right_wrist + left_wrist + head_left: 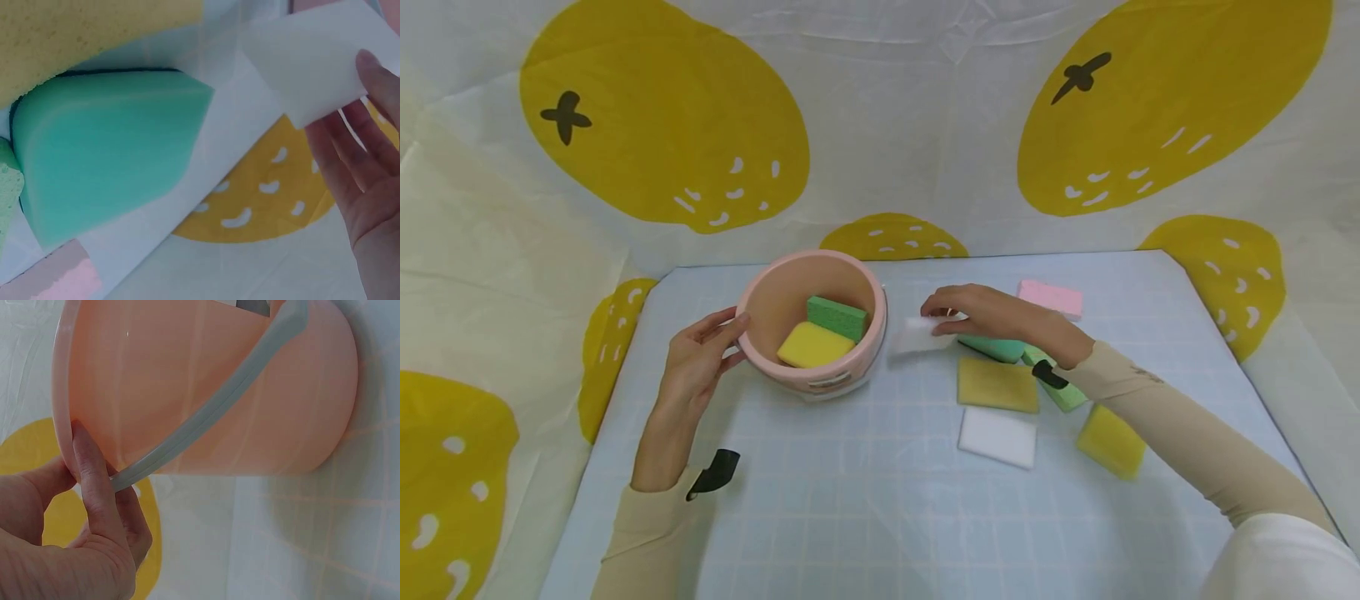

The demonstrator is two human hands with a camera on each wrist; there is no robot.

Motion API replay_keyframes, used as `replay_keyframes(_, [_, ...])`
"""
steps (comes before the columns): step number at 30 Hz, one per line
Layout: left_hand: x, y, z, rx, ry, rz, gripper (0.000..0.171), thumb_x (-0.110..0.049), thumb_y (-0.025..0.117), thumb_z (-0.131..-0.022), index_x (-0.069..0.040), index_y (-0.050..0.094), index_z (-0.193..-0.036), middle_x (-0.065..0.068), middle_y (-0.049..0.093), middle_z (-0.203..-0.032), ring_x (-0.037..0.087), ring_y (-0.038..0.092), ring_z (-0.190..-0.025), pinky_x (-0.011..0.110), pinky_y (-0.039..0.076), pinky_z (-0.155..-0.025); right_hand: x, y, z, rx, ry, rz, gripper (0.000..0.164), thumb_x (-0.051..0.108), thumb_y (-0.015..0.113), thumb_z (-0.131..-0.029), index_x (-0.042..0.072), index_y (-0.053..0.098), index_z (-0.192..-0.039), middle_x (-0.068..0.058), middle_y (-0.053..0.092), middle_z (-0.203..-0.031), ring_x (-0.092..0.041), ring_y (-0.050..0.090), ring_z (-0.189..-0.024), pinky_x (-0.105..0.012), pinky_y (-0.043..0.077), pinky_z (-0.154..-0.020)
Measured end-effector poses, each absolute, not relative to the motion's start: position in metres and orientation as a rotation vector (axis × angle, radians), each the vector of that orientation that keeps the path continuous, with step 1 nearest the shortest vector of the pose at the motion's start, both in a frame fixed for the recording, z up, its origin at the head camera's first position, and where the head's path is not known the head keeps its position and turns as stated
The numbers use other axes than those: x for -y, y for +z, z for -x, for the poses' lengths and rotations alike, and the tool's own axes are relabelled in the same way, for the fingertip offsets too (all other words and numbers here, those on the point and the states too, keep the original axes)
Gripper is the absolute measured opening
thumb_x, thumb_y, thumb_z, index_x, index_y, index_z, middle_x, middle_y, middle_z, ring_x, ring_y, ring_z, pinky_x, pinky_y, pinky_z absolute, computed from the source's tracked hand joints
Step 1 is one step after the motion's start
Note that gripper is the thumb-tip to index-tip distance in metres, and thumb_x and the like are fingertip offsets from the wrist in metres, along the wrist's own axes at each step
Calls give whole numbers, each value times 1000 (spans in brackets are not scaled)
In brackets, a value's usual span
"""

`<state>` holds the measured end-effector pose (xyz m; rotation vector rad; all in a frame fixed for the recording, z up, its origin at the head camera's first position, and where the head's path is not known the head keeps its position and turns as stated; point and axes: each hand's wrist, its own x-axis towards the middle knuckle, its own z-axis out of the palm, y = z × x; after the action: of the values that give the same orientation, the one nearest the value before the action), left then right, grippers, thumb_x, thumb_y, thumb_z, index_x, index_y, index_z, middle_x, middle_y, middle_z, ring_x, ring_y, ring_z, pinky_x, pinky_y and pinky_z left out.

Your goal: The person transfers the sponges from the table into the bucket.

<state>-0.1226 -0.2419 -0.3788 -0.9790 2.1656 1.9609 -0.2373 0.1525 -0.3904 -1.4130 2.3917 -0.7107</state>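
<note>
My left hand [694, 367] pinches the left rim of a pink bucket [784, 292] between thumb and fingers. In the left wrist view, the bucket's grey handle [212, 412] slants down to those fingers. Inside the bucket, a green sponge [837, 317] leans on the wall beside a yellow sponge [815, 346]. Just right of the bucket, my right hand [981, 313] holds a thin white sponge [319, 56] above the table, thumb on one face and fingers on the other. Partly under that hand lies a teal sponge [119, 150] with a dark underside.
On the table's right side lie a pink sponge [1050, 300], a light green sponge [1066, 393], a yellow sponge [997, 385], a white sponge [997, 437] and another yellow sponge [1112, 442]. A lemon-print sheet [910, 125] rises behind the table's back edge.
</note>
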Motion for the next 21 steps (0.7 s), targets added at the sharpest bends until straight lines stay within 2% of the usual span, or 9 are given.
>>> replay_keyframes(4, [242,-379,123,-2163,1973,977,70,-48,81,-85,-20,58,-146,4,60,-139,15,62,-108,19,58,-80,-156,-382,234,-2373,-777,1369,27,16,75,-96,8,70,-121,-2,70,-114,-18,66,-102,-41,57,-93])
replay_keyframes(8, [241,-379,122,-2164,1977,974,71,-49,81,-85,-20,58,-146,4,60,-139,15,62,-108,19,58,-80,-160,-376,230,-2317,-886,1361,27,12,76,-95,7,70,-120,-2,70,-113,-18,67,-102,-38,59,-92])
replay_keyframes(13, [242,-377,122,-2162,1966,964,72,-49,81,-85,-20,57,-147,4,59,-140,15,62,-110,19,58,-80,-163,-367,225,-2264,-1002,1332,27,10,76,-94,5,70,-119,-3,70,-111,-18,69,-101,-37,60,-91])
replay_keyframes(21, [242,-376,122,-2156,1950,971,72,-50,80,-86,-21,57,-148,4,57,-145,16,61,-114,18,57,-80,-159,-356,219,-2263,-1114,1278,26,17,78,-94,11,71,-118,1,71,-109,-15,69,-101,-33,61,-85])
